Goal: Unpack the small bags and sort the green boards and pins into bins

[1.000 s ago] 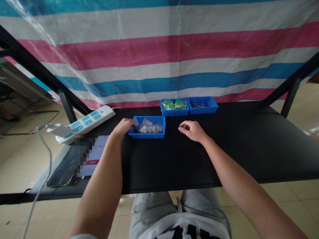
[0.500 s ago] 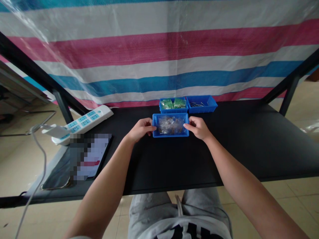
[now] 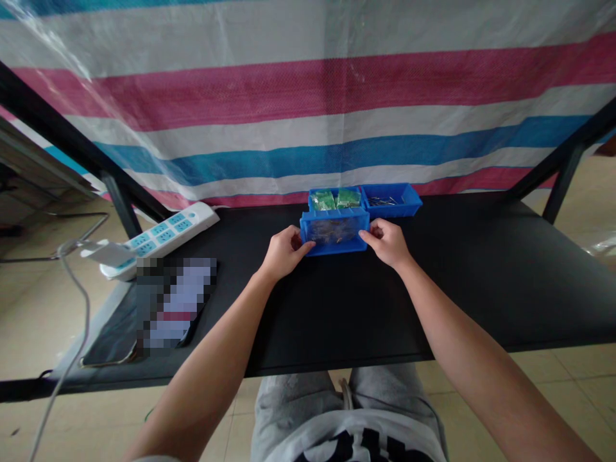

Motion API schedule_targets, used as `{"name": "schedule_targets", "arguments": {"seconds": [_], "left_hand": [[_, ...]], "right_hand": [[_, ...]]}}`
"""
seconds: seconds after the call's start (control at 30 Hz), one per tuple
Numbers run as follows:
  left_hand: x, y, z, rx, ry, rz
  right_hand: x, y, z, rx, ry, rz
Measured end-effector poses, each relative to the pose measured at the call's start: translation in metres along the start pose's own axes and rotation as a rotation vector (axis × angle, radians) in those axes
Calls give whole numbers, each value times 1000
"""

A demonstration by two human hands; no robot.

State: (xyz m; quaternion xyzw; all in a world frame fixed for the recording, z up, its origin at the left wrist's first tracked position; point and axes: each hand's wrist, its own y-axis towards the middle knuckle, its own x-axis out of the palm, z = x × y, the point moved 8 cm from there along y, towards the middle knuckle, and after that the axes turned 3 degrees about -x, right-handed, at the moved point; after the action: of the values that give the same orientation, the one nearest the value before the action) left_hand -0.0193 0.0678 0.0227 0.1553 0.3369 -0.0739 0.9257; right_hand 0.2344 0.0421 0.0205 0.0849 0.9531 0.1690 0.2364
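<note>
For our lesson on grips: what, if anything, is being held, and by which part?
The front blue bin, by its two ends: left hand on one, right hand on the other.

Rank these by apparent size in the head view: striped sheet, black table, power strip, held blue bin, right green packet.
1. Striped sheet
2. Black table
3. Power strip and held blue bin: too close to rank
4. Right green packet

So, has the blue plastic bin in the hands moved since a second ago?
Yes. The held bin moved right, away from the long white power strip, and slightly toward the striped plastic sheet.
</note>
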Motion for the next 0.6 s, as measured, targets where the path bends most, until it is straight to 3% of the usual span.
{"name": "schedule_targets", "arguments": {"seconds": [0.27, 0.43, 0.6], "left_hand": [[1, 2, -2, 29, 124, -2], [3, 1, -5, 22, 76, -146], [1, -1, 0, 99, 27, -236]], "right_hand": [[2, 0, -3, 26, -11, -26], [8, 0, 1, 17, 33, -132], [13, -1, 3, -41, 95, -243]]}}
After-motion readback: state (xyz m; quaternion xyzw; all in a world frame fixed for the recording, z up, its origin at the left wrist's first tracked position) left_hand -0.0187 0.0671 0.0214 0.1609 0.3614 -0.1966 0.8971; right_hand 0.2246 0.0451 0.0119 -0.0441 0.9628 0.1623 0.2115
